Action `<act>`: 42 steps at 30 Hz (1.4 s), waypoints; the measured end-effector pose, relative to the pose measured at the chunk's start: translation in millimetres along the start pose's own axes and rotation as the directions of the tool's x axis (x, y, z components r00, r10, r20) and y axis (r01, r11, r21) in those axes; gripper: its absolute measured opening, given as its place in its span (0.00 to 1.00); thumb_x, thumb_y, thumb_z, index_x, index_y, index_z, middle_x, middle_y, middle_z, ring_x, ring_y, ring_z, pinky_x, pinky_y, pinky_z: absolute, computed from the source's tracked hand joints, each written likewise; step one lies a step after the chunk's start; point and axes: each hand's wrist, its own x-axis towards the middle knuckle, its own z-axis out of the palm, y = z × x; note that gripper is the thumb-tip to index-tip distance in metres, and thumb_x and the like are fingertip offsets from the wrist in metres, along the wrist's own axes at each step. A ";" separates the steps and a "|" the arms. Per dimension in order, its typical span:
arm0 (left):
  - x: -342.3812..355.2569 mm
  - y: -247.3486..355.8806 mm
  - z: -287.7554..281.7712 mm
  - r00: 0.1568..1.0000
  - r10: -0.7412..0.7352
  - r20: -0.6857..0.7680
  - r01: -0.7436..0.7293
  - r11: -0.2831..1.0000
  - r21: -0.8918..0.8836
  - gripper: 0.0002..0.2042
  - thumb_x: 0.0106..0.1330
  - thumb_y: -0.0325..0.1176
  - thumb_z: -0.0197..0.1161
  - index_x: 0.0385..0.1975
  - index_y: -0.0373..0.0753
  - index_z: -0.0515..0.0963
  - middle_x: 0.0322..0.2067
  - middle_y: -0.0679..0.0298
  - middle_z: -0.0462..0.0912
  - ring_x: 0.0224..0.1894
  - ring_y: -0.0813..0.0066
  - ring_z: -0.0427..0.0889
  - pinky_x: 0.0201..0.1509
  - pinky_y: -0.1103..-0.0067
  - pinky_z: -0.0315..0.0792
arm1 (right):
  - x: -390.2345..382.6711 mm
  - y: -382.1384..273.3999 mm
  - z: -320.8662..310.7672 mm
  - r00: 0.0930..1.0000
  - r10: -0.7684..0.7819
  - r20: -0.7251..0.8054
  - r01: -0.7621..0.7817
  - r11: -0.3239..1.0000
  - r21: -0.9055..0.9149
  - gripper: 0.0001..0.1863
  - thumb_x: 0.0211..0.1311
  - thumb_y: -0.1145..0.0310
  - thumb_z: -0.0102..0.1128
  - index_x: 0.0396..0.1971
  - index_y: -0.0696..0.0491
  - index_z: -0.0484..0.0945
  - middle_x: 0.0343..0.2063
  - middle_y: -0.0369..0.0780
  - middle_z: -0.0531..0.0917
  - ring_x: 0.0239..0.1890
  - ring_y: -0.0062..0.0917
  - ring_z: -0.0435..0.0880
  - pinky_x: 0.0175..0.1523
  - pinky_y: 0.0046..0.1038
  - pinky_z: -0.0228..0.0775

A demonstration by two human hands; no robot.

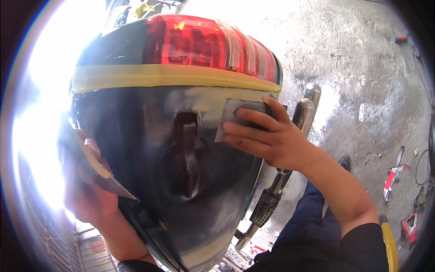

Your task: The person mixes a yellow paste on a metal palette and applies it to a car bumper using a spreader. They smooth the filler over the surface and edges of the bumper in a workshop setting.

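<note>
My right hand (272,136) presses a flat, grey rectangular spreader (229,109) to a dark vehicle panel (127,127), fingers laid across it. The spreader lies over a pale filler patch (204,97) just under a strip of yellow masking tape (158,76). At the left, my left hand (93,190) grips a putty knife (120,187) with a pointed metal corner. Yellowish putty (97,161) sits along its edge. Part of that hand blurs into glare. Between the hands, the panel has a dark recess (186,149).
Above the tape is a red tail light (195,43). A metal tube bar with a black step pad (266,207) runs along the panel's right side. On the concrete floor (349,68) at right lie a red-and-white strip piece (390,181) and a red object (410,226).
</note>
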 end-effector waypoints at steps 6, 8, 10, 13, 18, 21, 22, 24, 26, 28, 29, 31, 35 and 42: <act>2.8 10.6 -1.9 0.996 -0.050 -0.068 0.047 0.998 -0.048 0.16 0.79 0.27 0.44 0.60 0.23 0.64 0.45 0.39 0.73 0.37 0.66 0.80 0.33 0.82 0.78 | -38.8 17.8 7.7 0.992 0.092 0.082 -0.091 0.996 -0.007 0.23 0.52 0.76 0.67 0.50 0.43 0.84 0.62 0.27 0.79 0.68 0.28 0.70 0.79 0.46 0.44; 3.2 8.7 0.8 0.992 0.001 -0.126 0.000 1.000 0.006 0.14 0.77 0.24 0.46 0.57 0.23 0.66 0.44 0.44 0.74 0.36 0.70 0.78 0.30 0.83 0.74 | -50.6 23.8 10.3 0.987 0.117 0.110 -0.119 0.993 0.013 0.24 0.52 0.77 0.66 0.51 0.44 0.84 0.63 0.28 0.79 0.69 0.29 0.70 0.78 0.45 0.45; 1.7 6.4 2.8 0.981 0.042 -0.189 -0.029 0.997 0.071 0.13 0.76 0.22 0.48 0.55 0.22 0.68 0.44 0.49 0.75 0.35 0.73 0.76 0.28 0.84 0.72 | -60.7 28.9 13.5 0.982 0.133 0.134 -0.138 0.990 0.023 0.25 0.52 0.77 0.66 0.52 0.44 0.83 0.64 0.29 0.78 0.69 0.29 0.69 0.78 0.45 0.45; 3.9 5.7 0.7 0.998 -0.003 -0.070 0.004 1.000 0.009 0.12 0.75 0.21 0.48 0.53 0.22 0.69 0.44 0.52 0.75 0.36 0.72 0.75 0.29 0.84 0.71 | -73.2 34.1 15.5 0.972 0.159 0.173 -0.165 0.986 0.021 0.25 0.53 0.78 0.65 0.54 0.44 0.83 0.65 0.29 0.77 0.70 0.30 0.69 0.78 0.45 0.46; 6.1 11.8 -17.2 0.999 -0.025 0.020 0.026 0.999 -0.041 0.24 0.76 0.22 0.47 0.70 0.29 0.52 0.58 0.45 0.72 0.48 0.62 0.81 0.43 0.78 0.83 | -88.9 35.5 12.5 0.939 0.230 0.256 -0.243 0.970 0.021 0.26 0.55 0.78 0.65 0.55 0.45 0.81 0.65 0.30 0.76 0.71 0.32 0.68 0.77 0.44 0.47; 4.5 11.3 -14.7 0.998 -0.002 -0.065 -0.001 0.999 -0.033 0.17 0.77 0.23 0.46 0.60 0.20 0.63 0.56 0.42 0.72 0.49 0.58 0.80 0.44 0.76 0.81 | -94.9 25.5 2.2 0.875 0.340 0.345 -0.372 0.928 0.028 0.29 0.54 0.78 0.65 0.60 0.47 0.78 0.66 0.31 0.76 0.71 0.33 0.68 0.76 0.43 0.48; 6.1 13.5 -22.8 0.999 -0.048 0.006 0.048 0.995 -0.090 0.18 0.77 0.24 0.45 0.62 0.20 0.62 0.58 0.41 0.70 0.51 0.55 0.79 0.47 0.74 0.82 | -96.3 17.4 -2.8 0.859 0.389 0.333 -0.431 0.900 0.059 0.30 0.55 0.77 0.65 0.61 0.48 0.76 0.66 0.34 0.75 0.71 0.36 0.68 0.76 0.43 0.49; -1.1 11.9 -33.0 0.993 -0.030 -0.113 0.024 0.999 -0.049 0.23 0.77 0.24 0.46 0.69 0.26 0.55 0.60 0.42 0.71 0.52 0.56 0.80 0.44 0.76 0.84 | -88.3 0.6 -18.2 0.823 0.472 0.315 -0.529 0.839 0.126 0.31 0.56 0.76 0.65 0.63 0.50 0.73 0.67 0.38 0.74 0.70 0.40 0.68 0.75 0.43 0.51; -4.2 6.2 -29.5 0.989 -0.027 -0.147 0.018 0.998 -0.061 0.26 0.77 0.24 0.46 0.73 0.28 0.52 0.62 0.43 0.71 0.53 0.57 0.80 0.43 0.76 0.85 | -70.2 -9.8 -31.7 0.879 0.442 0.178 -0.477 0.827 0.299 0.30 0.59 0.74 0.64 0.63 0.51 0.73 0.67 0.43 0.74 0.70 0.43 0.68 0.74 0.44 0.54; -7.0 0.1 -10.7 0.987 -0.040 -0.157 0.034 0.999 -0.037 0.25 0.77 0.26 0.47 0.71 0.28 0.54 0.59 0.44 0.72 0.52 0.58 0.80 0.44 0.76 0.84 | -38.8 -22.1 -46.6 0.914 0.404 0.028 -0.357 0.772 0.526 0.28 0.62 0.72 0.63 0.64 0.53 0.72 0.66 0.48 0.74 0.69 0.47 0.69 0.72 0.46 0.58; -7.6 -8.2 0.7 0.986 -0.054 -0.158 0.053 0.999 -0.011 0.24 0.77 0.27 0.47 0.70 0.28 0.55 0.57 0.45 0.73 0.51 0.58 0.80 0.44 0.76 0.84 | -17.6 -30.2 -53.9 0.920 0.388 -0.051 -0.267 0.717 0.644 0.27 0.64 0.70 0.63 0.64 0.54 0.72 0.66 0.51 0.73 0.68 0.48 0.70 0.71 0.46 0.60; -9.9 -23.7 27.6 0.984 -0.093 -0.152 0.103 0.993 0.059 0.22 0.77 0.28 0.48 0.68 0.28 0.58 0.55 0.47 0.74 0.50 0.59 0.80 0.45 0.76 0.83 | 27.0 -55.3 -65.1 0.926 0.337 -0.169 -0.101 0.655 0.749 0.23 0.67 0.68 0.62 0.62 0.53 0.74 0.63 0.49 0.77 0.67 0.46 0.72 0.71 0.45 0.61; -24.6 -24.3 59.8 0.979 -0.142 -0.144 0.166 0.971 0.171 0.20 0.77 0.31 0.50 0.63 0.28 0.63 0.49 0.50 0.76 0.47 0.61 0.80 0.46 0.75 0.81 | 83.6 -108.8 -52.9 0.892 0.297 -0.341 0.109 0.590 0.800 0.19 0.65 0.70 0.64 0.55 0.52 0.79 0.61 0.43 0.80 0.65 0.41 0.75 0.68 0.42 0.63; -3.4 -9.9 33.1 0.996 -0.084 0.032 0.088 0.982 -0.169 0.21 0.76 0.29 0.50 0.65 0.28 0.61 0.47 0.51 0.76 0.46 0.62 0.81 0.44 0.78 0.82 | 28.6 -62.6 -27.2 0.969 0.209 -0.129 -0.164 0.941 0.296 0.20 0.56 0.74 0.68 0.50 0.50 0.82 0.59 0.37 0.82 0.64 0.33 0.76 0.69 0.41 0.62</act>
